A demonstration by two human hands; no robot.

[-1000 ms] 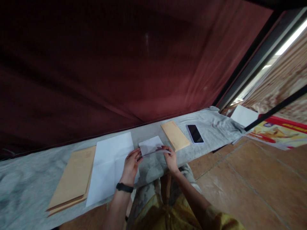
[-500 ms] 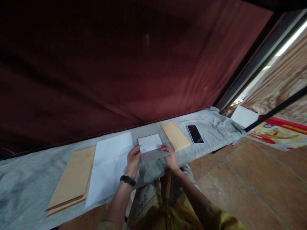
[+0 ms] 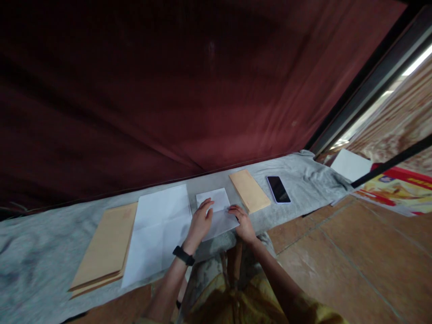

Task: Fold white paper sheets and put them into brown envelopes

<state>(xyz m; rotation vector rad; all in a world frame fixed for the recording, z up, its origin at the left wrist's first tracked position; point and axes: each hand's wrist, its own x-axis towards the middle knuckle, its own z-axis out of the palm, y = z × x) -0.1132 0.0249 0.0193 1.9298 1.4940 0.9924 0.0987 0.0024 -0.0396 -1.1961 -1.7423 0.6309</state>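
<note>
A folded white sheet [image 3: 218,212] lies flat on the grey cloth [image 3: 40,256] in front of me. My left hand [image 3: 201,222] rests on its left side with the fingers stretched out flat, and a black band circles that wrist. My right hand [image 3: 243,223] presses the sheet's right edge with its fingers laid down. Neither hand holds anything up.
Left of the hands lies a large white sheet [image 3: 158,229], then a stack of brown envelopes [image 3: 106,245]. To the right are a small brown envelope [image 3: 249,191] and a dark phone [image 3: 278,189]. A dark red curtain [image 3: 168,90] hangs behind; tiled floor [image 3: 354,252] lies right.
The sheet's near flap, held lifted by both hands before, now lies folded flat on the cloth. My left hand has moved onto the sheet and flattened out.
</note>
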